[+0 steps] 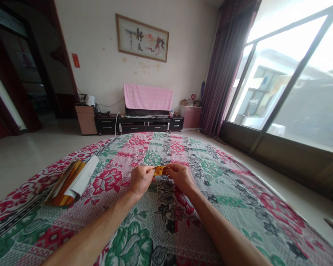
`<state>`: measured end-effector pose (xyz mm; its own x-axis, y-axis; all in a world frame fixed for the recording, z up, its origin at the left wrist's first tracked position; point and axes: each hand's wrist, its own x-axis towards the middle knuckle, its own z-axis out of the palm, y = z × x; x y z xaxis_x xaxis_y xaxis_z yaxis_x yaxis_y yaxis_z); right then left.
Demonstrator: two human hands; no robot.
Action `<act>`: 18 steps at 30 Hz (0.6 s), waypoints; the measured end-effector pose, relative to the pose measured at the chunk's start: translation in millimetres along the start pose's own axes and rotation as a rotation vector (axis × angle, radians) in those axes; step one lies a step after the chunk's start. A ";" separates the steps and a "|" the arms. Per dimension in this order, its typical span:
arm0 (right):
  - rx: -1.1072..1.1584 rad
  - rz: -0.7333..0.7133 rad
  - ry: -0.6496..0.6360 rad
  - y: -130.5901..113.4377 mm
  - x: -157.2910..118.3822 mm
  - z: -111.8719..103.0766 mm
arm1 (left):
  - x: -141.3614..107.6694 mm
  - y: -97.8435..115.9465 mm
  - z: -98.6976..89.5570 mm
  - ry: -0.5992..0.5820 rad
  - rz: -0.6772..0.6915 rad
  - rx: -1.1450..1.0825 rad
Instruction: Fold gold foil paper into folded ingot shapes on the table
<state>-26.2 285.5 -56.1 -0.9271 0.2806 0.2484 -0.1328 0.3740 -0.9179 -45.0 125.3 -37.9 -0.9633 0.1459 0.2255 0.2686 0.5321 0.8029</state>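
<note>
gold piece (160,170) pinched in both hands (141,180) (182,176), curled sheets (77,181) at left, flowered cloth (166,221) beneath

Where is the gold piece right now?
In the head view, the gold piece is below and slightly left of centre, held between the left hand and right hand, over the flowered cloth.

- Golden piece (160,170) is looking like glossy, creased paper.
- Rolled sheets (71,181) are showing smooth paper, partly shiny.
- Flowered spread (163,221) is appearing as matt, woven cloth.
</note>
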 end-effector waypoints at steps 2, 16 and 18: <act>-0.009 -0.020 -0.012 0.7 0.3 0.2 | 0.1 0.5 -0.2 -0.002 -0.017 0.012; 0.019 -0.014 -0.009 4.8 1.6 0.5 | 0.8 0.5 -0.5 -0.005 0.021 0.056; 0.014 -0.017 -0.016 4.0 1.3 -0.1 | 0.8 0.7 -0.4 -0.002 0.018 0.046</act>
<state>-27.9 287.5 -59.4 -0.9303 0.2595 0.2593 -0.1537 0.3661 -0.9178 -45.6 125.5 -37.0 -0.9582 0.1579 0.2387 0.2859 0.5670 0.7725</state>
